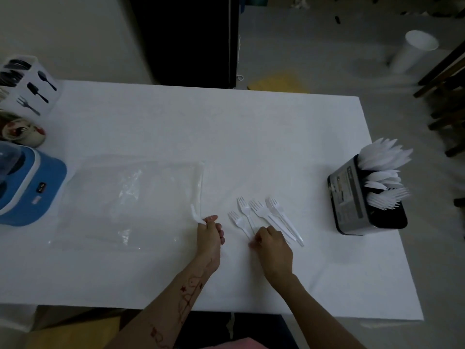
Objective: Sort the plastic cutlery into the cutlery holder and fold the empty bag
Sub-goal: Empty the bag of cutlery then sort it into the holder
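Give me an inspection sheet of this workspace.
Surface: white table.
Job's things: four forks loose; clear bag flat, looks empty; cutlery holder at right, well filled.
Clutter: blue appliance, mug, white cutlery box at left.
Hands: left hand pinches bag corner; right hand on fork handles.
Cables: nothing seen.
Surroundings: white cup on the floor.

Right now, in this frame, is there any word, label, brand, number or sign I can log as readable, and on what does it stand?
No text can be read.
White box at far left: three black pictograms, spoon, a spatula-like tool, fork; no words.
Black cutlery holder with printed grey label: print too blurred.
Blue appliance at left edge: small dark display and a pale sticker, too small.
Clear plastic bag: no print visible.
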`<state>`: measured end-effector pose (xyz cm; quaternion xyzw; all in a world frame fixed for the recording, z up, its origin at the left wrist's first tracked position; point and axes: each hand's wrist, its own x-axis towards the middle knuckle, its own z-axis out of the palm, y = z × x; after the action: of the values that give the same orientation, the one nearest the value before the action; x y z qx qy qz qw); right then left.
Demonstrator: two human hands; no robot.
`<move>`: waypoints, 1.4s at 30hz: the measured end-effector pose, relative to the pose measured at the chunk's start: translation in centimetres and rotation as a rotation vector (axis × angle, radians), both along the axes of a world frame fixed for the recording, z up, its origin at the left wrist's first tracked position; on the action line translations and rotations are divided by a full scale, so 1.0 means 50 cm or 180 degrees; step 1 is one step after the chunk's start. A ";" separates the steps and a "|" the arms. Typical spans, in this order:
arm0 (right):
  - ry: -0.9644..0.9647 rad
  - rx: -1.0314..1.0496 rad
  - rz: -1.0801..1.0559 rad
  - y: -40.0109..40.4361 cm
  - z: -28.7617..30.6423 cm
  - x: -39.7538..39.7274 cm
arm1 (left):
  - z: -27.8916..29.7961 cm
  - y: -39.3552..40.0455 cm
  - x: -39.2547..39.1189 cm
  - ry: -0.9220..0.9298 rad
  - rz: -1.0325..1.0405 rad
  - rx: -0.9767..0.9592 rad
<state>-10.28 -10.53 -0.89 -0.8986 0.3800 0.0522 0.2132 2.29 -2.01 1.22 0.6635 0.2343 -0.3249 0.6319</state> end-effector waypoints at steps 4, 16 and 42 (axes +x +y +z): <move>0.0064 -0.0123 -0.0032 -0.001 0.008 0.008 | 0.003 0.000 -0.024 0.0340 -0.0290 -0.0057; -0.1061 0.2553 -0.1055 -0.013 0.052 0.008 | 0.023 -0.003 -0.045 0.1078 -0.0237 -0.1092; -0.0897 0.1523 -0.1285 -0.044 0.039 -0.023 | 0.016 -0.021 -0.044 0.0740 -0.0204 -0.0830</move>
<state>-11.45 -12.74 1.04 -0.7282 0.4939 -0.0280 0.4744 0.08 -3.08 2.01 0.5410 0.2405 -0.4471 0.6705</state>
